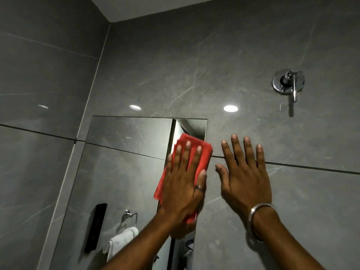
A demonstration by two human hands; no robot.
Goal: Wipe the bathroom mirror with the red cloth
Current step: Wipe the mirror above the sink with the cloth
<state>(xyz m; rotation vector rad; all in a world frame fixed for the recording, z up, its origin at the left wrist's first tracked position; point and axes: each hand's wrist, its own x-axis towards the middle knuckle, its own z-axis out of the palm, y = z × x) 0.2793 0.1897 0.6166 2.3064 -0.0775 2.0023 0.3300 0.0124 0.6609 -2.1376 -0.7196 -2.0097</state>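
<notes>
The frameless mirror is set flat into the grey tiled wall at lower centre-left. My left hand lies flat, fingers spread, pressing the folded red cloth against the mirror's right edge, near its upper right corner. The cloth sticks out above and to the left of the hand. My right hand rests flat on the bare tile just right of the mirror, fingers spread, a metal bangle on its wrist. It holds nothing.
A chrome wall valve with a lever sticks out of the grey tiled wall at upper right. The mirror reflects a towel ring with a white towel and a black wall fitting. A side wall meets at the left corner.
</notes>
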